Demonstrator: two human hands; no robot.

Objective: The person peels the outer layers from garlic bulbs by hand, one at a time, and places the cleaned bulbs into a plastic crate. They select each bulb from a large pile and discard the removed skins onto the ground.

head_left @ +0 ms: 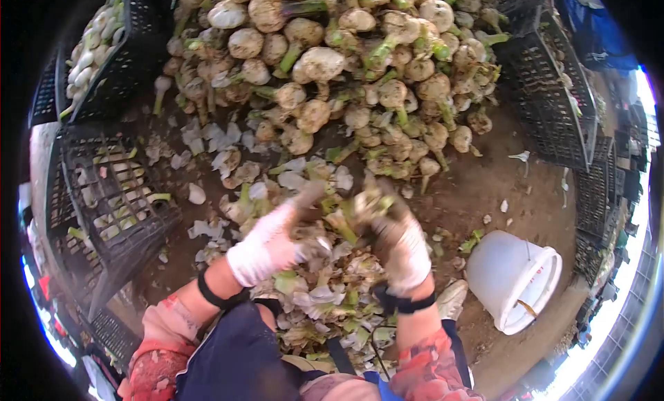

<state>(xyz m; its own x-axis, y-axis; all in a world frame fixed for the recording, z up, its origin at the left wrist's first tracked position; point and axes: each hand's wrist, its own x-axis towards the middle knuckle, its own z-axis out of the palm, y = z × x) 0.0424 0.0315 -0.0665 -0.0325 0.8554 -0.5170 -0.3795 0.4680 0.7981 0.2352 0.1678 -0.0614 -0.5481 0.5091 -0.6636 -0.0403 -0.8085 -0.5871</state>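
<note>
My right hand (403, 252), in a soiled white glove, is closed around a garlic bulb (373, 202) that is blurred by motion. To its left, my left hand (271, 243) wears a similar glove. Its fingers and thumb are spread apart, smeared by movement, and I make out nothing held in them. Beneath both hands lies a heap of loose garlic skins and leaf scraps (318, 290). In front rises a large pile of dirty garlic bulbs (315, 65) with cut green stems.
A white bucket (494, 276) lies tipped on the dirt floor (529, 193) at right. Black crates (546, 89) stand along the right side. At left are a crate of pale peeled bulbs (93, 51) and a tilted black crate (114, 200). My shoe (453, 298) is near the bucket.
</note>
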